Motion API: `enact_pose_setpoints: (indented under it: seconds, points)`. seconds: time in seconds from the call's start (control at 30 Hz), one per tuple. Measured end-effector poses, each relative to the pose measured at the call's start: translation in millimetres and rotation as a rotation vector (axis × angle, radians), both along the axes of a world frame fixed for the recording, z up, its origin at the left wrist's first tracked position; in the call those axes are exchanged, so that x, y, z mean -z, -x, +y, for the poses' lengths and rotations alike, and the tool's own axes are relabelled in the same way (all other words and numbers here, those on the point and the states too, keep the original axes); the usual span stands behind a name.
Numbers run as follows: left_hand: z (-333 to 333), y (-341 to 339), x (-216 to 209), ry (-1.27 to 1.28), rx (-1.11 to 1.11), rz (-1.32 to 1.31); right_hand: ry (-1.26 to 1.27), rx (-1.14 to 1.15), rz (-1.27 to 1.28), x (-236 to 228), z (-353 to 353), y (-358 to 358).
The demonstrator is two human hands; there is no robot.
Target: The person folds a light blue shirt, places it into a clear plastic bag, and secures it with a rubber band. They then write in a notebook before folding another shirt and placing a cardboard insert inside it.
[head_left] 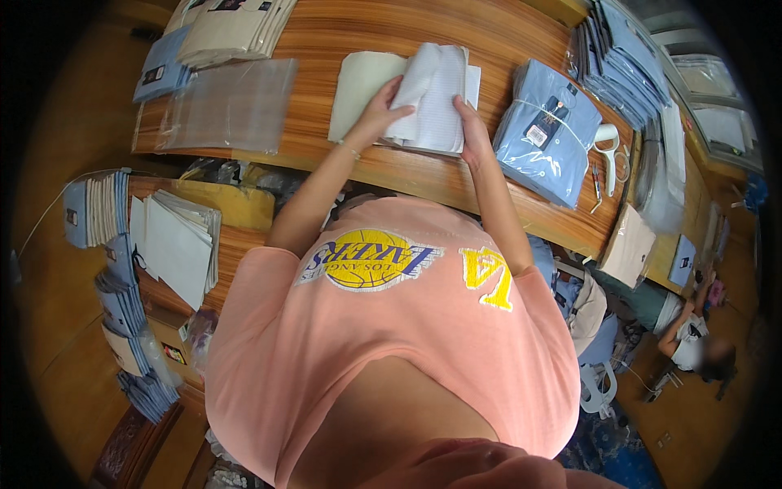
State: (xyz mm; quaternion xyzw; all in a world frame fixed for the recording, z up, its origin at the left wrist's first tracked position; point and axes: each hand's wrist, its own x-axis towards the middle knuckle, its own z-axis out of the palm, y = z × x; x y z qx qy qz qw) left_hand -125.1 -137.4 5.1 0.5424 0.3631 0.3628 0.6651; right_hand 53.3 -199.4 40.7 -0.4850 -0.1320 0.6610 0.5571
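On the wooden table in front of me lies a pale, finely lined folded shirt point(440, 102), with flat sheet layers showing at its right edge. My left hand point(381, 114) grips the shirt's left side, its thumb lying over the cloth. The right side is held by my right hand point(474, 134), thumb along the edge and the other fingers mostly hidden. Partly under the shirt, to its left, is a flat cream piece point(354, 90). A tied stack of bagged blue shirts point(542, 134) sits just right of my right hand.
A clear plastic bag stack point(232, 106) lies on the left. Beige packed shirts point(232, 33) stand far left, blue ones point(623, 65) far right. A white tape dispenser point(607, 147) and pen point(596, 183) lie right. White boards point(175, 240) fill a lower left surface. Another person point(692, 338) is at right.
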Motion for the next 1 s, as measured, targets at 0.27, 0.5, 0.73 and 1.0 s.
enact_pose_setpoints:
  seconds: [0.27,0.5,0.73,1.0]
  points:
    - [13,61,-5,0.297,-0.255,-0.017,0.145,0.109,0.092,7,-8,-6]
    - [-14,23,-50,-0.736,-0.216,0.467,0.030,0.025,0.023,8,-2,5]
    - [-19,6,-26,-0.256,-0.056,0.276,-0.020,-0.067,-0.142,-6,1,19]
    - [-17,46,-53,-0.765,-0.583,0.496,0.097,0.063,-0.043,18,-13,-4]
